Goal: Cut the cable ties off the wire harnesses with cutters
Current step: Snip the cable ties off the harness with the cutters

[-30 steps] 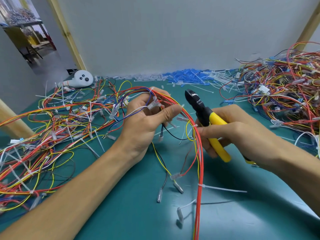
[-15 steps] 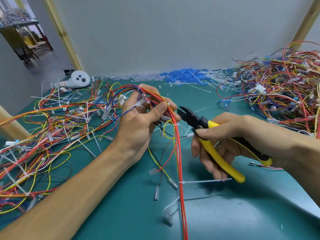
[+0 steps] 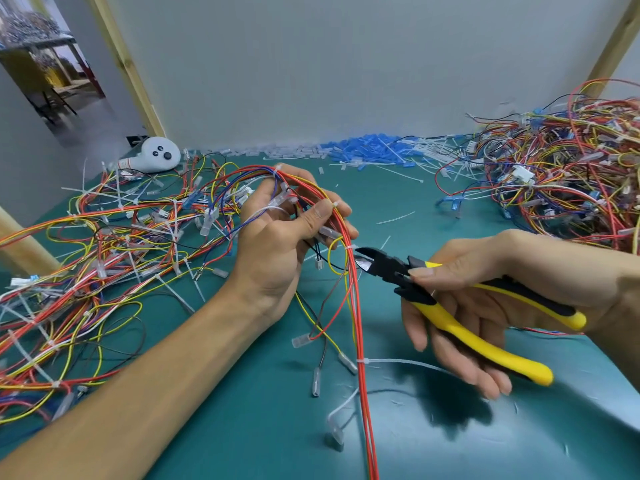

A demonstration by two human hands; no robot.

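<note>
The left hand (image 3: 277, 244) curls its fingers and thumb round a wire harness (image 3: 350, 289), lifting its red and yellow strands off the green table (image 3: 450, 209). At its 3 o'clock the right hand (image 3: 491, 306) grips the yellow cutters (image 3: 398, 271), handles spread, jaws parted just beside a white cable tie (image 3: 349, 248). A second tie (image 3: 362, 361) sits lower, at 6 o'clock. Judging by the loose tie offcuts (image 3: 394, 218) scattered about, some cutting is done; the right pile (image 3: 571, 188) at 2 o'clock and the left tangle (image 3: 86, 265) at 9 o'clock show many ties left. No writing is readable.
</note>
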